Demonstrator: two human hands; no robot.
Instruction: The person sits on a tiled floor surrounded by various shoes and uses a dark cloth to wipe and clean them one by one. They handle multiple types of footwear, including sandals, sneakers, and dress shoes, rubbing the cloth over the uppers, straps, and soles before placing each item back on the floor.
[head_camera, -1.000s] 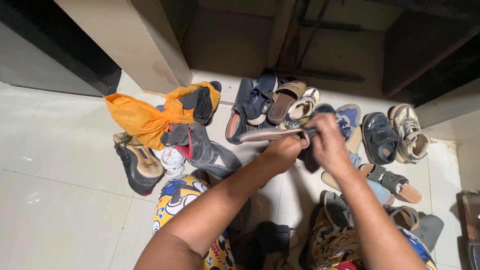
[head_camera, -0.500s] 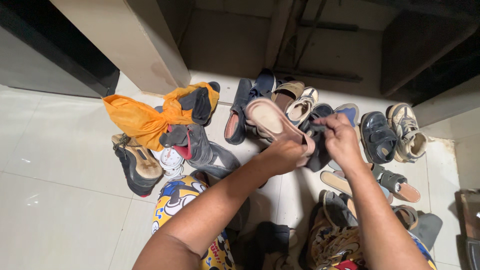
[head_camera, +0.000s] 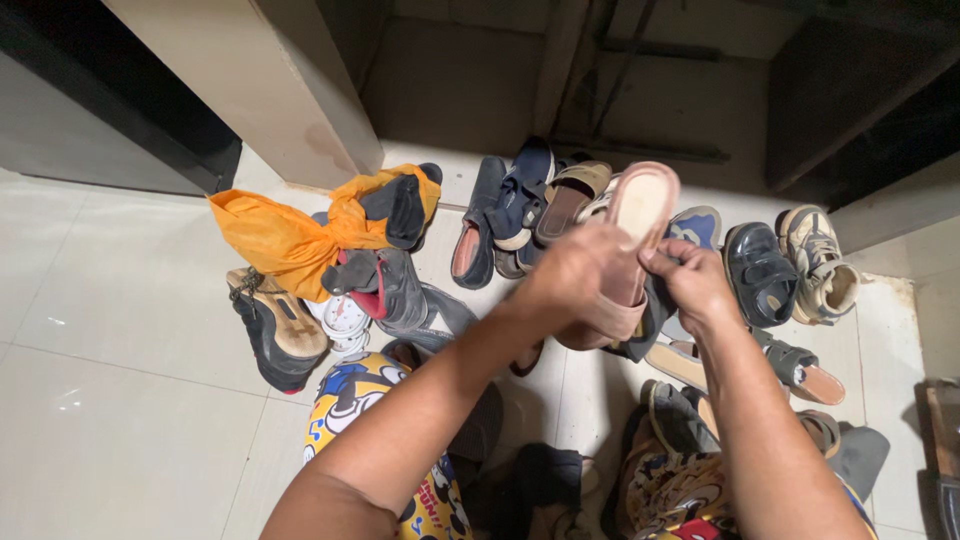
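My left hand (head_camera: 572, 275) grips a pink-beige slipper (head_camera: 630, 240) by its strap end, the sole turned up and its toe pointing away from me. My right hand (head_camera: 690, 280) pinches the slipper's right edge, where a dark strap or cloth (head_camera: 650, 320) hangs below. Both hands hover above a pile of shoes (head_camera: 540, 200) on the pale tiled floor (head_camera: 120, 300).
An orange cloth (head_camera: 290, 235) lies over dark shoes at the left, next to a brown-soled shoe (head_camera: 275, 325). Dark blue child's shoes (head_camera: 760, 270), a beige sneaker (head_camera: 820, 260) and sandals (head_camera: 790, 365) lie at the right. A beige pillar (head_camera: 250, 80) stands behind.
The slipper has turned from lying flat and sideways to standing with its toe pointing away, sole facing me. My left hand rose and shifted right; my right hand moved slightly lower.
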